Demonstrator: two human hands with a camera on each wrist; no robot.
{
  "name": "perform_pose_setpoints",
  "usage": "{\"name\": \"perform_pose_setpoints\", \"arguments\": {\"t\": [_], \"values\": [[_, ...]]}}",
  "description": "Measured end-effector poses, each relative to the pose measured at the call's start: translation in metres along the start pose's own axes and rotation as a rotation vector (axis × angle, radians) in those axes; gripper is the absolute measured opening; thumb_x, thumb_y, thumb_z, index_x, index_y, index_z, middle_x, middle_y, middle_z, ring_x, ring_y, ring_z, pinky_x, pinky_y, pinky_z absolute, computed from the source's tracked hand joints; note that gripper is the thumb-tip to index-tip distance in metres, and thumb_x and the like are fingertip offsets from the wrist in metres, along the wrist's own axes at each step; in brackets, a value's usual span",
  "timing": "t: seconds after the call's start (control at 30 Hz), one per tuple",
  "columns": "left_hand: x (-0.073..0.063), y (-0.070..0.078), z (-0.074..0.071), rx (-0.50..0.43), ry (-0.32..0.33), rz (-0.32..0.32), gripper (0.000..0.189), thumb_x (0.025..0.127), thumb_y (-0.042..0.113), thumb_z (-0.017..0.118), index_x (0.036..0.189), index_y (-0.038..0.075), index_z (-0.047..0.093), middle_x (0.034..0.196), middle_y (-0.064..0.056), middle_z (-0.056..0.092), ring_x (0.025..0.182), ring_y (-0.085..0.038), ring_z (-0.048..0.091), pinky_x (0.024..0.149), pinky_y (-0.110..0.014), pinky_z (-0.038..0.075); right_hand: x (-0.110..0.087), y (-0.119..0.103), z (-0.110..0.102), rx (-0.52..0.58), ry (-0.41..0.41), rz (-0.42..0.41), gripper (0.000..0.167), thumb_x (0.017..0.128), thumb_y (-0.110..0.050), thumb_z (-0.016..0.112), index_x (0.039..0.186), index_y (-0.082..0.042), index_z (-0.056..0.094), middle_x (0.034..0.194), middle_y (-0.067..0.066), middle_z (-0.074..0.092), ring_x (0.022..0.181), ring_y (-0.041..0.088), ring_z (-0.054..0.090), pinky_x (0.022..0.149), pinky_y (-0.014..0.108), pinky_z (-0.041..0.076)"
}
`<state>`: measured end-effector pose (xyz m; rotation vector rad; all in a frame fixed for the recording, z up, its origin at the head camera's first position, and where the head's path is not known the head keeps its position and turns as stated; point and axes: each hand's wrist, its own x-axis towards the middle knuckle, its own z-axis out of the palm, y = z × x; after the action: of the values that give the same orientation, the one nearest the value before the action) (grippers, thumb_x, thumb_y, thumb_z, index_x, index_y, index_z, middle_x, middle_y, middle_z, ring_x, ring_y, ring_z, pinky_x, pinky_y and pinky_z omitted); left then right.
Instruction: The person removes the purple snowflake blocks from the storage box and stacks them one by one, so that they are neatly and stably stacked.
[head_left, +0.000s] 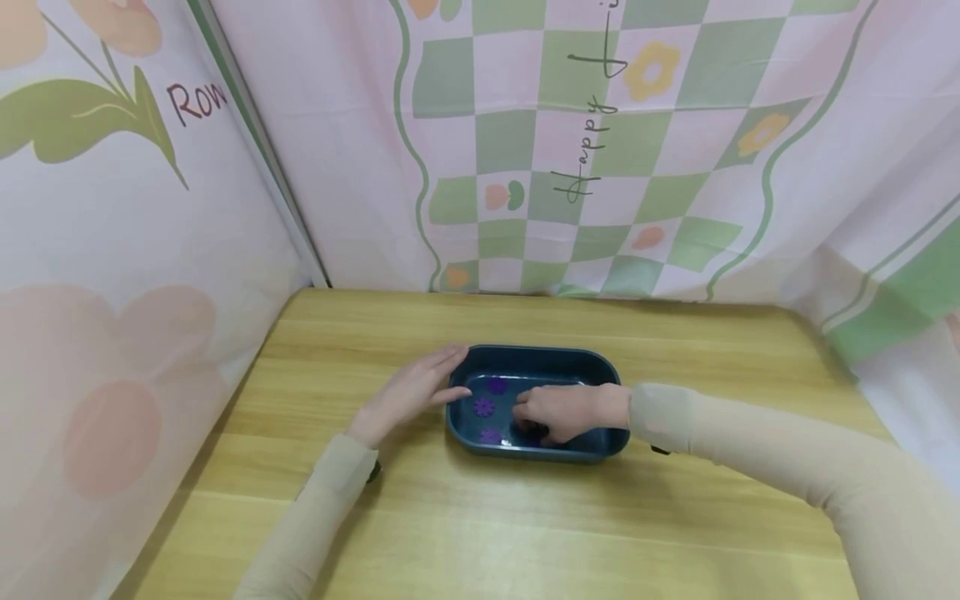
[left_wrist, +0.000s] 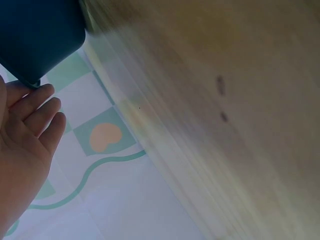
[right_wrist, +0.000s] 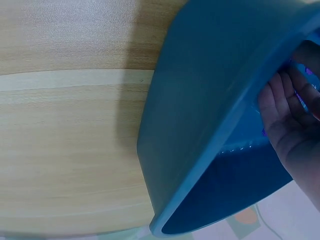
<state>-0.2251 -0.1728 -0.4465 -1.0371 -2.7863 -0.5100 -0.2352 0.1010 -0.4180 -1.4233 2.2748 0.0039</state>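
A dark blue oblong tub (head_left: 540,455) stands on the table with several purple flower-shaped pieces (head_left: 484,407) on its floor. At the tub's left end is my left hand (head_left: 412,390), fingers nearly straight, fingertips at the rim and thumb reaching over it. In the left wrist view those fingers (left_wrist: 37,112) lie against the tub's edge. My right hand (head_left: 558,411) reaches down inside the tub, fingers bent towards its floor, right of the purple pieces. Purple shows between and beside its fingers (right_wrist: 282,100); I cannot tell whether they pinch a piece.
The tub sits on a wood-grain table (head_left: 465,525). Behind it hangs a checked curtain (head_left: 502,137) with flowers and lettering; another printed cloth (head_left: 112,250) borders the left side. Both forearms come in from the front, the right one over the tub's right rim.
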Motion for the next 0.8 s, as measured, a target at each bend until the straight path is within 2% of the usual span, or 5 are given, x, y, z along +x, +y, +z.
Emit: {"name": "perform_pose_setpoints", "arguments": {"t": [0.23, 0.53, 0.8], "values": [[-0.0001, -0.0005, 0.0003, 0.003, -0.005, -0.012, 0.072, 0.097, 0.047, 0.057, 0.151, 0.003, 0.038, 0.154, -0.018, 0.044, 0.144, -0.031, 0.043, 0.119, -0.044, 0.039, 0.0008, -0.0024, 0.0014, -0.06, 0.003, 0.011, 0.027, 0.086, -0.019, 0.077, 0.11, -0.012, 0.066, 0.099, -0.001, 0.065, 0.082, 0.005, 0.059, 0.079, 0.019, 0.058], [-0.0004, 0.0003, 0.0016, -0.008, -0.018, -0.027, 0.073, 0.097, 0.048, 0.058, 0.152, 0.004, 0.038, 0.155, -0.018, 0.042, 0.145, -0.03, 0.041, 0.12, -0.044, 0.038, -0.0004, -0.0034, 0.0044, -0.185, 0.026, -0.034, 0.029, 0.086, -0.022, 0.078, 0.11, -0.011, 0.065, 0.099, -0.001, 0.067, 0.083, 0.006, 0.061, 0.081, 0.02, 0.058], [-0.0002, 0.0001, 0.0013, -0.003, -0.025, -0.032, 0.073, 0.097, 0.05, 0.055, 0.152, 0.005, 0.037, 0.156, -0.017, 0.042, 0.145, -0.029, 0.041, 0.121, -0.042, 0.037, 0.0007, -0.0016, 0.0048, -0.201, 0.023, -0.051, 0.026, 0.086, -0.024, 0.078, 0.107, -0.012, 0.065, 0.098, -0.001, 0.069, 0.081, 0.004, 0.061, 0.078, 0.018, 0.058]]}}
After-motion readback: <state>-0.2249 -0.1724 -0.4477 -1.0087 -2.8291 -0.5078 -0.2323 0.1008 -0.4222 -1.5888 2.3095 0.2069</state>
